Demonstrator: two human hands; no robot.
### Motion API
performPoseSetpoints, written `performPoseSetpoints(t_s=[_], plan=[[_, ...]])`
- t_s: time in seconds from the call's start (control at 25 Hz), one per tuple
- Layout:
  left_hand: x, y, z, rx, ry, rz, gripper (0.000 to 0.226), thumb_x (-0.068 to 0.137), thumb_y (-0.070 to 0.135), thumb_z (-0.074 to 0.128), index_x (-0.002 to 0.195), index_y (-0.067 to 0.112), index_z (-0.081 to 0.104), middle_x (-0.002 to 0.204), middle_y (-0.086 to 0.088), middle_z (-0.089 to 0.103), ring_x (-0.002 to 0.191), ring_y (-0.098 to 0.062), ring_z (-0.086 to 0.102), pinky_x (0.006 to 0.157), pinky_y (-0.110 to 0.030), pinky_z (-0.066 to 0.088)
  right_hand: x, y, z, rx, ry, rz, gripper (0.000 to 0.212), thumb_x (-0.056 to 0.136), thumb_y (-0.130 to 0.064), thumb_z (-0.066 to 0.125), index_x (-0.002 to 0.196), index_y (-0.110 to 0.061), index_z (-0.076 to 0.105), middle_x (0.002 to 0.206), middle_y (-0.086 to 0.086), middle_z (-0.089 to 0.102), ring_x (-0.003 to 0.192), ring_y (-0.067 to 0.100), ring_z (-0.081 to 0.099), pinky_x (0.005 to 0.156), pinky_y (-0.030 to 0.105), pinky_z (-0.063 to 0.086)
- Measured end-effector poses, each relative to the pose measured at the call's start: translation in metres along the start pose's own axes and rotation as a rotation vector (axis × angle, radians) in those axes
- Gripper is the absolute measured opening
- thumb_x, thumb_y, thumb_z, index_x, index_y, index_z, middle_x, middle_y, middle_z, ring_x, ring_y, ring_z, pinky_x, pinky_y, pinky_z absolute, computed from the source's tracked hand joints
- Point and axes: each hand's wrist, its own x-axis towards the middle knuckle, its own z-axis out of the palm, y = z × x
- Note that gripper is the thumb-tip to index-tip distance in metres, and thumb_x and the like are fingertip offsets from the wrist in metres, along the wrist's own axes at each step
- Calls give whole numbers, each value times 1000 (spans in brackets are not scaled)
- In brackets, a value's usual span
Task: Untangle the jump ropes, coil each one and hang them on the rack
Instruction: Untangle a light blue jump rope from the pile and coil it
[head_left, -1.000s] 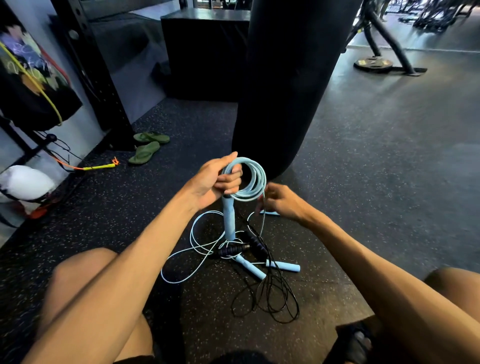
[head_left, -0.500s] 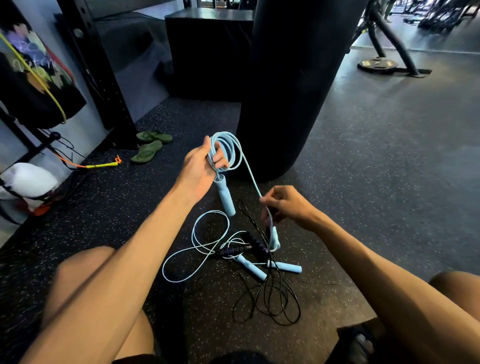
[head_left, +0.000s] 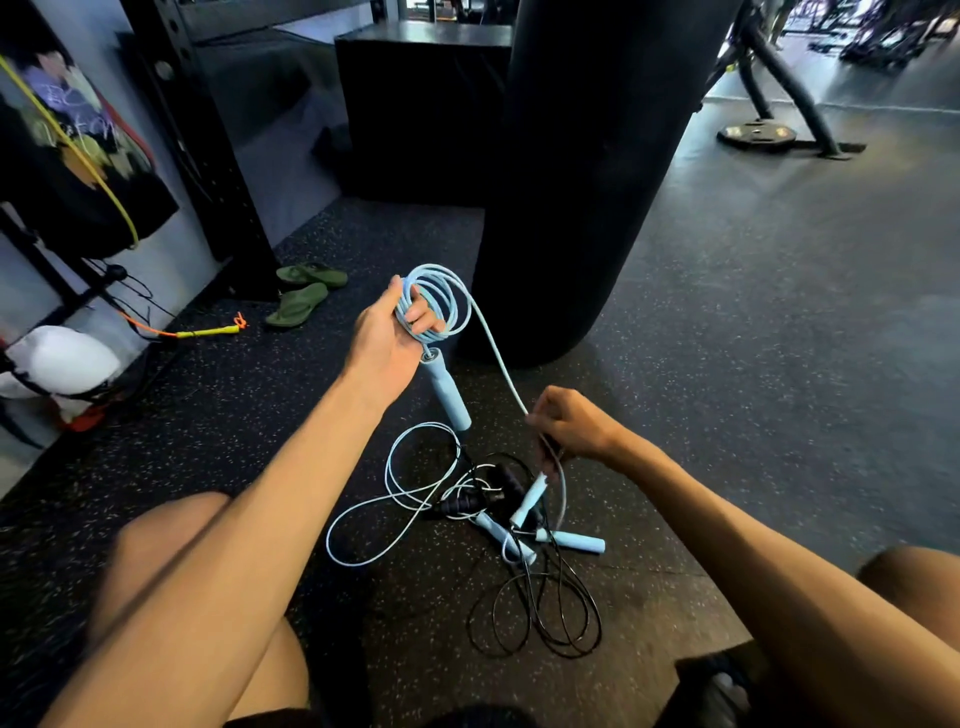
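Gripping the light-blue rope coil (head_left: 434, 304) in my left hand (head_left: 387, 348), raised beside the punching bag (head_left: 587, 171); my right hand (head_left: 569, 428) pinches its trailing strand, nearer me, above the tangled ropes (head_left: 493, 512) on the floor.

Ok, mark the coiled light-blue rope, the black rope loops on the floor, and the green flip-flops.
Coiled light-blue rope (head_left: 441, 301), head view, right side of coil.
Black rope loops (head_left: 540, 618), head view, cord.
Green flip-flops (head_left: 298, 306), head view, nearer sole.
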Motion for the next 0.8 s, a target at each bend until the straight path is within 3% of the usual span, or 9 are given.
performPoseSetpoints(t_s=[0.12, 0.28, 0.4, 0.56, 0.68, 0.8], plan=[[-3, 2, 1, -31, -70, -111, 32, 103, 29, 37, 77, 14, 49, 50, 6, 33, 44, -9, 29, 56, -23, 38, 3, 4, 5, -134, 12, -58, 20, 97, -20, 56, 80, -16, 48, 57, 1, 64, 40, 6, 56, 45, 19, 41], [-9, -3, 2, 211, -190, -294, 32, 102, 27, 35, 76, 14, 47, 47, 8, 28, 40, -7, 26, 48, -22, 36, 6, -2, 2, -23, 253, -89, 14, 98, -20, 56, 85, -15, 53, 59, -2, 60, 42, 6, 54, 43, 26, 45], [-14, -4, 4, 264, -282, -357, 33, 102, 28, 35, 75, 13, 47, 48, 8, 25, 40, -7, 24, 49, -23, 32, 9, 3, -5, -67, 354, -36, 12, 97, -19, 56, 85, -16, 56, 65, -1, 61, 52, 13, 56, 52, 30, 48], [-13, 0, 8, 55, -253, -212, 33, 103, 32, 34, 81, 13, 49, 54, 6, 31, 47, -9, 27, 57, -23, 37, 5, 6, 0, -152, 172, -10, 13, 96, -19, 59, 83, -16, 58, 66, 4, 64, 46, 9, 56, 47, 24, 46], [-3, 1, 5, -73, -67, -39, 34, 105, 33, 32, 81, 14, 48, 57, 4, 36, 49, -10, 34, 67, -25, 37, -4, -4, 5, 10, -5, -39, 16, 99, -20, 55, 91, -6, 55, 57, 6, 66, 42, 18, 61, 46, 29, 49], [5, 1, -1, -35, 177, 128, 35, 105, 27, 36, 75, 13, 46, 55, 2, 45, 47, -11, 44, 61, -25, 43, -18, -16, 5, 145, -221, 66, 17, 101, -19, 52, 99, -3, 50, 72, 14, 71, 59, 23, 68, 55, 35, 55]])
